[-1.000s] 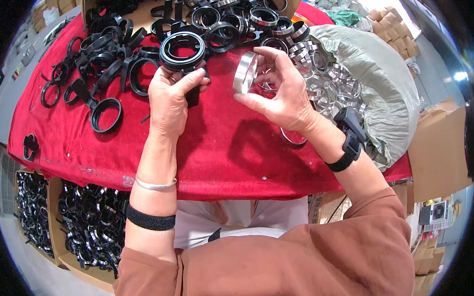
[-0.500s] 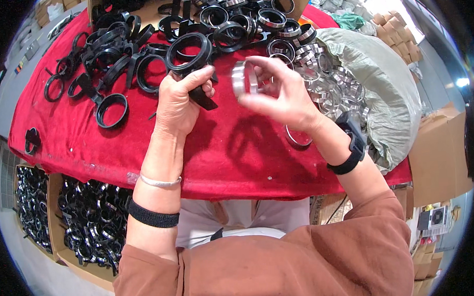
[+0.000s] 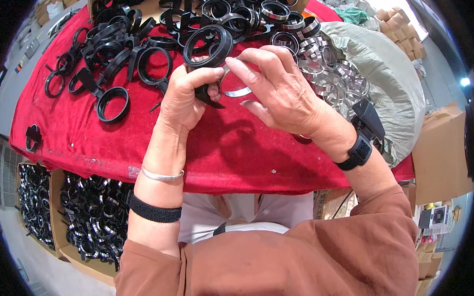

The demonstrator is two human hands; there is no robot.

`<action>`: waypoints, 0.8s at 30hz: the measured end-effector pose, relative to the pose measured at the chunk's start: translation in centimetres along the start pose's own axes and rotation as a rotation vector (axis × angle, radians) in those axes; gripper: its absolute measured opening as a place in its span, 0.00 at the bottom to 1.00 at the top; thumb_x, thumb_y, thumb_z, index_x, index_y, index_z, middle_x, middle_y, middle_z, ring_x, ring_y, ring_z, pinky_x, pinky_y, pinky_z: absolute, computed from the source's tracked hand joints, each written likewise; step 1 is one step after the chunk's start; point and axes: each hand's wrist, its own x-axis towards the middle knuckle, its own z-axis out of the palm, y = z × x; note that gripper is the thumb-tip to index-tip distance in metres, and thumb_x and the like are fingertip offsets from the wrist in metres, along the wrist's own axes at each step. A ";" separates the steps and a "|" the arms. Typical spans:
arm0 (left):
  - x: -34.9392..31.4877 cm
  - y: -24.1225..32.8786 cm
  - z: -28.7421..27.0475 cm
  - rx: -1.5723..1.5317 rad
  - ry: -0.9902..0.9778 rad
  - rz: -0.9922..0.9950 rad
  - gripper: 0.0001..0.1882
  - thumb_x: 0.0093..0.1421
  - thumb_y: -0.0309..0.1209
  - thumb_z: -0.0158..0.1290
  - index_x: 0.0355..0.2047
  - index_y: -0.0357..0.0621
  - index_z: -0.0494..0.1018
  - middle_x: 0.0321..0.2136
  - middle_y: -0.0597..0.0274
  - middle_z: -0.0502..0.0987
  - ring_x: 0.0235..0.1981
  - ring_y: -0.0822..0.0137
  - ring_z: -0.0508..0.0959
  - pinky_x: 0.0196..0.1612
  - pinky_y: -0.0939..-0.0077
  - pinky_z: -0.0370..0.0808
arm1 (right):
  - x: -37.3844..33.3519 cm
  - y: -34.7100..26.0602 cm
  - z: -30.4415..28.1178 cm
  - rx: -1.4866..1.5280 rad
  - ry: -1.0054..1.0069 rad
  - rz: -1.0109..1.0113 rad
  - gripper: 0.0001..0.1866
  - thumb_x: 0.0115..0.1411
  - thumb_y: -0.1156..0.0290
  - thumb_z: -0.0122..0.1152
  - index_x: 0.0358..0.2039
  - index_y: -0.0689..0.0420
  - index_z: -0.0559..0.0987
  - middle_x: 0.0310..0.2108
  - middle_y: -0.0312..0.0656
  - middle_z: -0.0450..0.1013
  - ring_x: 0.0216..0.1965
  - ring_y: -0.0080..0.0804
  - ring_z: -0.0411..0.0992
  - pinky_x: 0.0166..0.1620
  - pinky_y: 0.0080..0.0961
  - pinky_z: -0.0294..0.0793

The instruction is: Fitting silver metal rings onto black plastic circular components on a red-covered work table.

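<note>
My left hand (image 3: 183,97) is closed around the handle of a black plastic ring (image 3: 208,46), whose round head tilts up above my fist. Just to the right, my right hand (image 3: 282,91) holds a thin shiny metal ring (image 3: 238,92) by its edge. Fingers and thumb curve over the metal ring and hide part of it. The metal ring is close beside the handle of the black ring; whether they touch I cannot tell. Loose metal rings (image 3: 325,61) are heaped beyond my right hand, and black ring parts (image 3: 113,105) lie to the left.
A red cloth (image 3: 143,141) covers the table. At the back a cardboard box (image 3: 151,10) has more rings spilling from it. A pale sack (image 3: 396,80) lies at the right. On the lower left, cardboard boxes (image 3: 55,206) hold many black and silver rings.
My right hand has brought the metal ring leftward, next to my left hand. The black ring in my left hand has moved slightly right and up.
</note>
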 end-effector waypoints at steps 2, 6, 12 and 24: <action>-0.1 0.1 -0.2 -0.017 -0.005 0.003 0.06 0.51 0.26 0.55 0.31 0.41 0.74 0.21 0.68 0.72 0.18 0.77 0.69 0.22 0.84 0.67 | 0.4 -0.3 -0.4 0.043 0.042 0.035 0.31 0.41 0.71 0.61 0.50 0.61 0.69 0.45 0.46 0.63 0.47 0.45 0.63 0.52 0.37 0.64; -0.1 0.0 -0.9 -0.190 -0.010 -0.075 0.08 0.52 0.29 0.51 0.31 0.38 0.73 0.22 0.63 0.74 0.18 0.74 0.70 0.23 0.80 0.68 | 1.0 -0.6 -0.3 0.041 0.092 0.095 0.32 0.40 0.71 0.62 0.50 0.60 0.69 0.45 0.46 0.63 0.46 0.45 0.63 0.52 0.37 0.64; -0.2 0.1 -0.7 -0.270 -0.030 -0.067 0.11 0.53 0.29 0.49 0.33 0.35 0.74 0.23 0.60 0.75 0.18 0.72 0.71 0.23 0.79 0.68 | 1.7 -0.2 0.5 0.008 0.155 0.071 0.27 0.45 0.70 0.59 0.49 0.60 0.71 0.45 0.45 0.63 0.48 0.43 0.62 0.52 0.36 0.63; -0.2 0.1 -1.0 -0.200 -0.041 -0.010 0.08 0.53 0.28 0.50 0.32 0.37 0.74 0.22 0.64 0.73 0.19 0.76 0.68 0.21 0.82 0.64 | 1.7 -0.5 -0.4 0.093 0.012 0.024 0.31 0.43 0.70 0.62 0.51 0.58 0.69 0.48 0.44 0.63 0.50 0.43 0.61 0.53 0.35 0.62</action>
